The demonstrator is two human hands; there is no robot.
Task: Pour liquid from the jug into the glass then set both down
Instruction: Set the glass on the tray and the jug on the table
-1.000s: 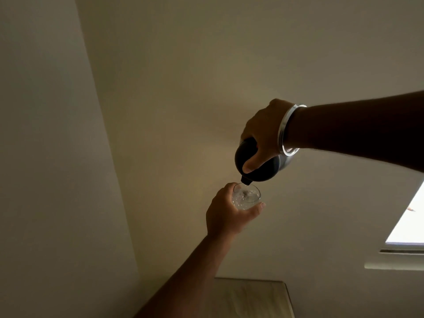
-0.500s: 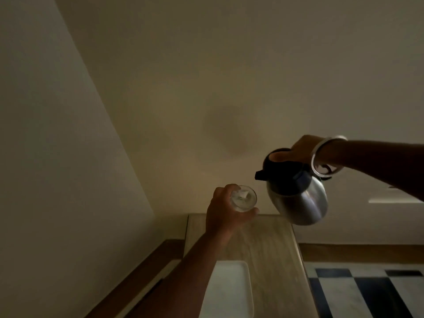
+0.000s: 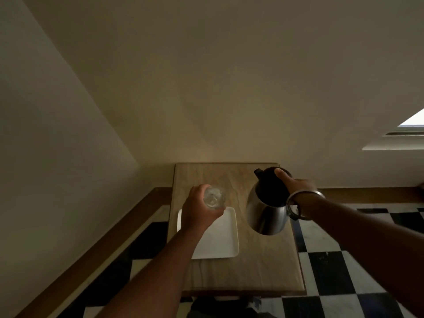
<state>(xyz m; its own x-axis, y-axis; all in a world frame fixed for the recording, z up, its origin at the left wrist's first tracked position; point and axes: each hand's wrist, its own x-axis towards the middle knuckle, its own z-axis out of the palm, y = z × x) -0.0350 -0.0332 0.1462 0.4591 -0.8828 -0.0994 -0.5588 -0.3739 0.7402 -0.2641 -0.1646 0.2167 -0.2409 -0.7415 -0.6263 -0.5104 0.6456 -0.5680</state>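
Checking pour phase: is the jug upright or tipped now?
Upright. The jug in the right hand has its black top up, steel base down, spout clear of the glass.

Our forearms are bare, with no sleeves in view. Just behind our right grip (image 3: 296,187) we wear a plain silver bangle (image 3: 298,204), a smooth, loose metal ring. Our left grip (image 3: 202,212) wears nothing.

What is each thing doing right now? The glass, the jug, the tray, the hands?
Glass: upright, held in the air above the table, clear liquid inside.
Jug: near upright, held in the air, not pouring.
White tray: flat on the table, nothing on it.
Left hand: wrapped around the glass.
Right hand: gripping the jug's top.
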